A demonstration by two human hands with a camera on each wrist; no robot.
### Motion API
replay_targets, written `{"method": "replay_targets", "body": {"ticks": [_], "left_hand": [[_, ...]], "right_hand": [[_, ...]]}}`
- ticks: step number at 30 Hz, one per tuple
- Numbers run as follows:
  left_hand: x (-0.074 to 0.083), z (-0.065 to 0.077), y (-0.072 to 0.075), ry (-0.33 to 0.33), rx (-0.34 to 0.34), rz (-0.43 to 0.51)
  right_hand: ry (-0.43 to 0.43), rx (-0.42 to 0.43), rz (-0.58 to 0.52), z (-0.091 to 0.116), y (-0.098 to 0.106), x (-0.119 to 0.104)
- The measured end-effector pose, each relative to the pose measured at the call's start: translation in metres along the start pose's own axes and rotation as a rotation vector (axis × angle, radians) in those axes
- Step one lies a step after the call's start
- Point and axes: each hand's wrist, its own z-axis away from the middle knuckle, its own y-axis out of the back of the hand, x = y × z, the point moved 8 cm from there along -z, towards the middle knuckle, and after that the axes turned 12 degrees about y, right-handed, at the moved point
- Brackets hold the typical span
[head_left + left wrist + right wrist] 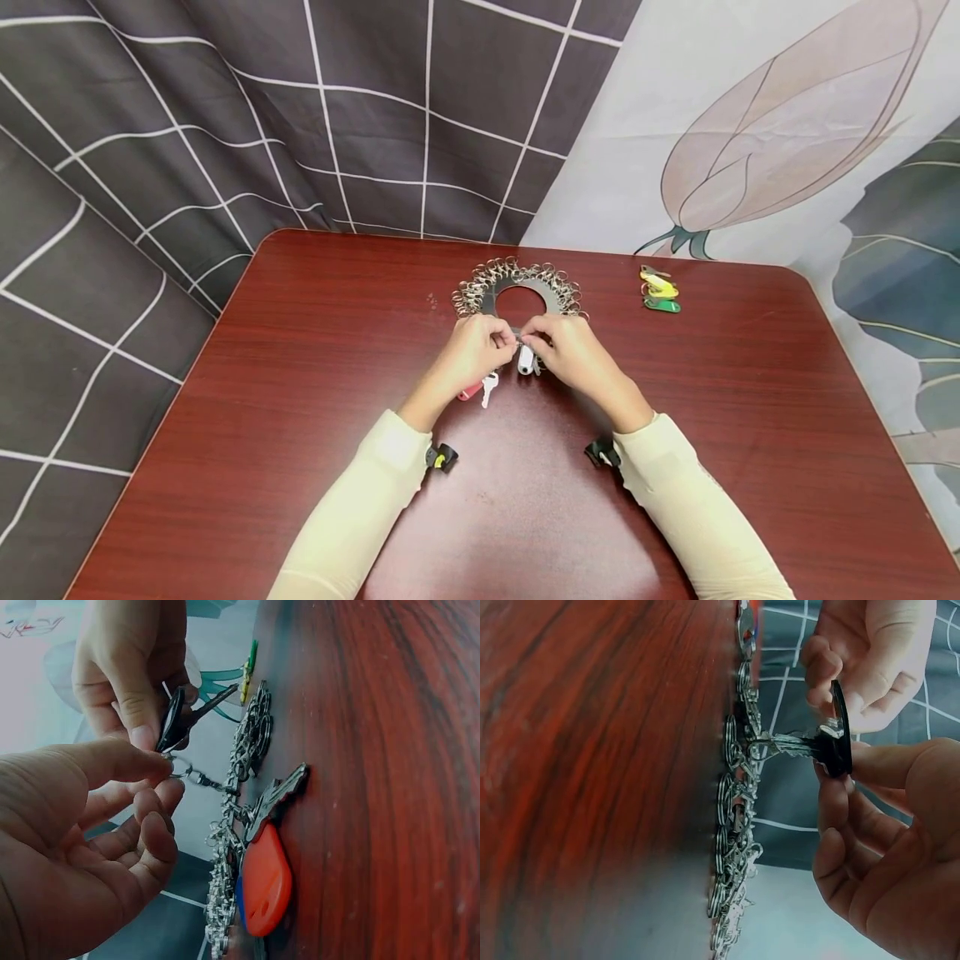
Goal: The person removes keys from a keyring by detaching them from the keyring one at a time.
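A flat grey ring-shaped holder (491, 298) lies on the table, edged with small metal key rings and clasps (561, 287). At its near edge my left hand (480, 346) pinches a small metal split ring (180, 766), joined to a clasp on the holder. My right hand (573, 348) pinches a key tag (526, 360), white-faced from above and dark along its edge in both wrist views. A key (791, 744) hangs with that tag. Whether the tag is threaded on the split ring is hidden by fingertips. Below my left hand lie a red key tag (266, 881) and its key (489, 388).
At the back right of the brown table (750, 433), yellow key tags (660, 287) and a green key tag (662, 306) lie with keys. A dark grid-patterned curtain (375, 125) and a white printed one (622, 150) hang behind the table. Part of a blue tag (240, 896) shows behind the red one.
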Motion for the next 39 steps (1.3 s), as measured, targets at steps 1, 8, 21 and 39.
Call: {"method": "replay_targets", "body": {"ticks": [1, 8, 21, 39], "left_hand": [[-0.001, 0.000, 0.000, 0.015, -0.003, 0.001], [-0.008, -0.002, -0.001, 0.104, -0.038, 0.068], [-0.001, -0.003, -0.004, 0.053, -0.047, 0.019], [-0.002, -0.005, -0.008, 0.054, -0.064, 0.016]], "right_hand": [[-0.002, -0.005, -0.003, 0.000, -0.001, 0.000], [-0.008, -0.021, -0.020, -0.001, -0.003, -0.002], [-0.028, 0.012, 0.020, 0.001, 0.002, 0.001], [-0.042, 0.027, 0.037, 0.001, 0.002, 0.001]]}}
